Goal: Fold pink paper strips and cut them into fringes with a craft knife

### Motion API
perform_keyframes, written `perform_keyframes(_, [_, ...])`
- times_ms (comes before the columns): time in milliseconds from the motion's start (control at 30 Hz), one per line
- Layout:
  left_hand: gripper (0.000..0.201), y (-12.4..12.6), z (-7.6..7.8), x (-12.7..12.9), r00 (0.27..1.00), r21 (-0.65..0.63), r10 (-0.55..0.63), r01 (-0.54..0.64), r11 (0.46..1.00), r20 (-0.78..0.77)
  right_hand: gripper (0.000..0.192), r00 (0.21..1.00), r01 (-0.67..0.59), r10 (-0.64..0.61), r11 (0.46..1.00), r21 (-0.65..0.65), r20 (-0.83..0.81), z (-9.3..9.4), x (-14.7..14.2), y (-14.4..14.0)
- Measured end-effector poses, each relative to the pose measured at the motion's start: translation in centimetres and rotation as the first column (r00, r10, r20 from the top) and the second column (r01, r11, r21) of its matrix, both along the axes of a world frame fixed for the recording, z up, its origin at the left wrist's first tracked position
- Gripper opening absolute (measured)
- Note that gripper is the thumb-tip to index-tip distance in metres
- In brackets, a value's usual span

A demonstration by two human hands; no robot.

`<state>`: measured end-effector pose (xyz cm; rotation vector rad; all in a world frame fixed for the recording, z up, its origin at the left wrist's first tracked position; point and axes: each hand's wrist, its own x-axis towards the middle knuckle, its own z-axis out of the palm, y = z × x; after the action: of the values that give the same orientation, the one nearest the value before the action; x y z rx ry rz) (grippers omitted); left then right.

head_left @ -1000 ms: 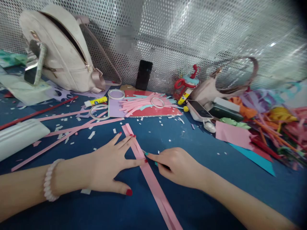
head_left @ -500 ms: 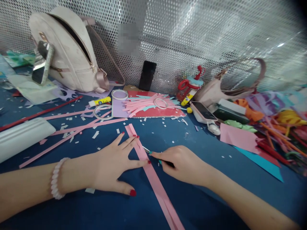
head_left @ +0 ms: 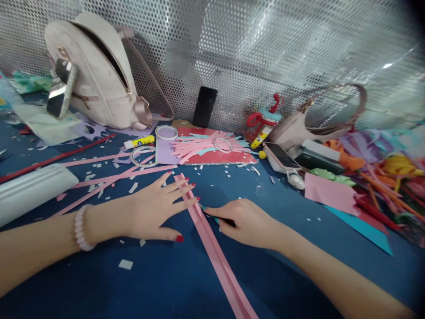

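A long pink paper strip (head_left: 212,250) runs diagonally over the blue table, with a lengthwise line or fold along it. My left hand (head_left: 149,210) lies spread, palm down, its red-nailed fingertips on the strip's upper part and its thumb resting on the table to the left. Closed round a slim craft knife (head_left: 228,221), my right hand (head_left: 250,223) is at the strip's right edge, index finger stretched along the tool. Only a bit of dark handle shows; the metal tip by the strip is small and blurred.
Behind the hands, cut pink and blue strips (head_left: 199,146) lie on a red sheet, with tape rolls (head_left: 143,156) and a glue stick (head_left: 139,141). A white roll-shaped object (head_left: 36,192) is at left, a pink sheet (head_left: 328,195) at right. A phone (head_left: 205,106) leans on the perforated wall.
My left hand has slid up along the strip, its fingers now closer to the top end. My right hand has shifted slightly up and left with the craft knife.
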<state>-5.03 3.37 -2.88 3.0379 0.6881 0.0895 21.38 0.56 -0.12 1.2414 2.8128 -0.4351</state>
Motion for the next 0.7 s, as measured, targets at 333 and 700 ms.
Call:
perform_keyframes(333, [0.066,0.5,0.9,0.0,0.996,-0.105,0.0,-0.01,0.994,-0.093,0.048,0.999,0.019,-0.018,0.999,0.043,-0.028,-0.5,-0.5,1.3])
perform_keyframes(700, [0.064,0.4,-0.1,-0.4,0.999,-0.112,0.035,-0.038,0.993,-0.034,0.046,1.0,0.012,-0.011,0.995,0.094,-0.014,-0.8,-1.9,3.9])
